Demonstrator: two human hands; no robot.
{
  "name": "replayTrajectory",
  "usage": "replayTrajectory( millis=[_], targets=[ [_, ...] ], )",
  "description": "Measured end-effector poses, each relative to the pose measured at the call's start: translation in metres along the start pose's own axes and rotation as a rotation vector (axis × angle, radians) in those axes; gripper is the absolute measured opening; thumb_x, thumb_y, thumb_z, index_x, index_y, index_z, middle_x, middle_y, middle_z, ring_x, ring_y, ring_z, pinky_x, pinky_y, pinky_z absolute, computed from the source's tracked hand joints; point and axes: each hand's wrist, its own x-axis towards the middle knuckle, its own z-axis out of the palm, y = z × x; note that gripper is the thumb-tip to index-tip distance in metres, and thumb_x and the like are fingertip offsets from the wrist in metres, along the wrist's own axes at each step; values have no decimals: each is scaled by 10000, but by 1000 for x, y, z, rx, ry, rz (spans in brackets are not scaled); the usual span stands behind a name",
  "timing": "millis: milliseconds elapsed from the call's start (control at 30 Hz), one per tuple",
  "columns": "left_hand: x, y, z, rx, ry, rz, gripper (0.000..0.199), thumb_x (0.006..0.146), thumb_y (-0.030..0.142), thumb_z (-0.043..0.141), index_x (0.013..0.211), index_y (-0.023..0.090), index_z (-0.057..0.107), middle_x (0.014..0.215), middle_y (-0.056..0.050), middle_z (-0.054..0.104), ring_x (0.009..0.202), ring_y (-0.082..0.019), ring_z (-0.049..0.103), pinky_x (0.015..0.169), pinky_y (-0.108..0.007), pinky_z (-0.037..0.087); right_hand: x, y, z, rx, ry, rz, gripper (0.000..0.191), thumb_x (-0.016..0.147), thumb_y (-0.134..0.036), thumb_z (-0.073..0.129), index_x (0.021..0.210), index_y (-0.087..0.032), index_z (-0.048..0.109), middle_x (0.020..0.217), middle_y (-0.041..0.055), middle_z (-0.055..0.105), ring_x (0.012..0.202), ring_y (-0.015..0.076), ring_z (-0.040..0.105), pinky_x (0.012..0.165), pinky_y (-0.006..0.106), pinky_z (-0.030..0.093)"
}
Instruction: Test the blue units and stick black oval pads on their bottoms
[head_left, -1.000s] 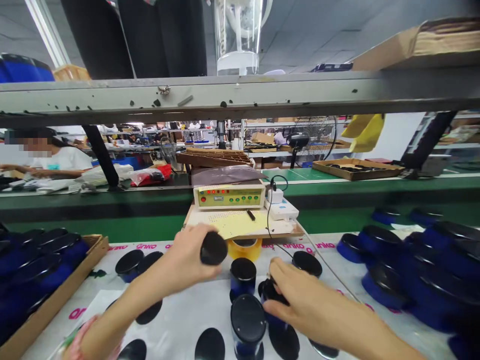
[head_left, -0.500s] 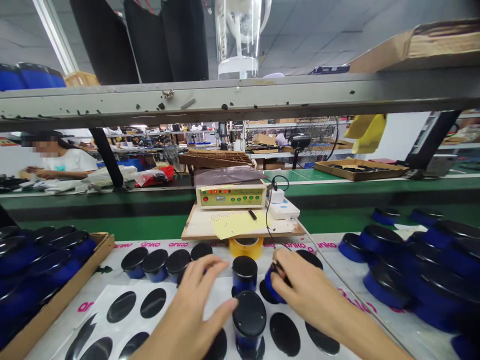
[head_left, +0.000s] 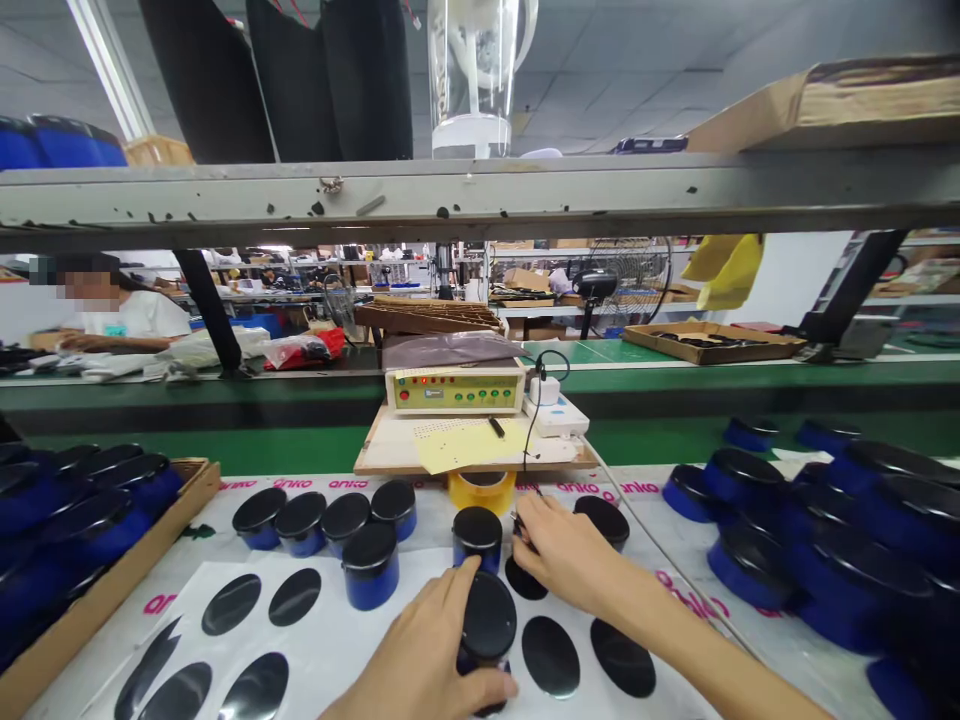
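Two bare human hands, a left hand [head_left: 420, 655] and a right hand [head_left: 566, 545], appear at a factory workbench, seen from the wearer's own head-mounted camera. The left thumb [head_left: 466, 590] is broad and rounded at the tip, while the right fingers [head_left: 534, 520] are slim and taper gently. A long, smooth right forearm [head_left: 697, 650] narrows toward the wrist and runs out at the lower right corner; the left forearm [head_left: 352, 705] shows only as a short stretch at the bottom edge. The fingernails are too small to make out.
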Motion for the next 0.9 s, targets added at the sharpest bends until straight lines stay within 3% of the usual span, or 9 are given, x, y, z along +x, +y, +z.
replayTrajectory(
  millis=[200, 333, 400, 467, 567, 600, 733, 800, 900],
  targets=[
    [10, -7, 20, -129, -94, 38, 884, 573, 353, 767, 1366, 217, 399, 1389, -108, 458, 1253, -334, 446, 1038, -465, 381, 1, 22, -12, -32, 65, 125, 93, 872, -136, 377, 877, -154, 468, 921, 127, 556, 892, 271, 529, 692, 353, 369],
    [16, 10, 16, -78, -181, 110, 952, 570, 290, 776, 1404, 176, 331, 1432, -148, 383, 1305, -359, 362, 1059, -521, 332, -9, 56, -10, 1, 16, 193, 83, 768, -122, 493, 758, -189, 443, 805, 78, 557, 769, 243, 546, 634, 327, 370],
    [17, 22, 7, -74, -133, 147, 893, 593, 288, 766, 1382, 174, 364, 1421, -144, 395, 1310, -350, 350, 1068, -515, 326, -14, 67, -5, 45, 13, 204, 121, 752, -160, 527, 724, -206, 419, 754, 38, 548, 695, 202, 537, 598, 301, 371],
    [20, 31, -2, -112, -38, 205, 683, 701, 337, 696, 1321, 220, 435, 1374, -103, 446, 1277, -309, 395, 1059, -481, 358, -17, 71, -6, 90, 54, 209, 130, 776, -194, 509, 719, -217, 394, 739, 21, 531, 671, 184, 518, 586, 294, 377],
    [29, 39, -8, -144, 88, 302, 437, 842, 329, 542, 1268, 270, 465, 1345, -58, 457, 1244, -246, 433, 1052, -433, 386, -22, 61, -19, 152, 154, 185, 73, 836, -212, 449, 789, -222, 394, 837, 35, 514, 753, 192, 507, 647, 314, 412],
    [33, 41, -7, -144, 126, 325, 468, 846, 322, 539, 1299, 276, 430, 1381, -54, 417, 1273, -241, 402, 1068, -431, 370, -24, 54, -25, 201, 186, 155, 30, 853, -218, 440, 855, -219, 410, 873, 38, 504, 772, 189, 503, 676, 320, 423],
    [52, 48, -1, -153, 247, 440, 757, 785, 302, 633, 1420, 229, 227, 1484, -77, 286, 1368, -240, 261, 1128, -437, 281, -33, 19, -44, 523, 255, -42, 307, 897, -256, 435, 1191, -219, 353, 891, 25, 461, 718, 163, 469, 679, 301, 434],
    [55, 52, -1, -150, 250, 499, 769, 791, 295, 630, 1428, 200, 210, 1450, -94, 359, 1337, -235, 333, 1110, -429, 318, -38, 5, -47, 604, 287, -83, 276, 923, -283, 405, 1191, -234, 368, 851, 10, 440, 681, 153, 447, 635, 281, 416],
    [49, 54, -5, -105, 239, 529, 772, 800, 322, 632, 1430, 165, 215, 1416, -114, 414, 1302, -236, 392, 1082, -414, 366, -44, -7, -41, 681, 319, -30, 209, 950, -330, 379, 1143, -252, 405, 741, -30, 380, 624, 138, 428, 589, 259, 391]
  ],
)
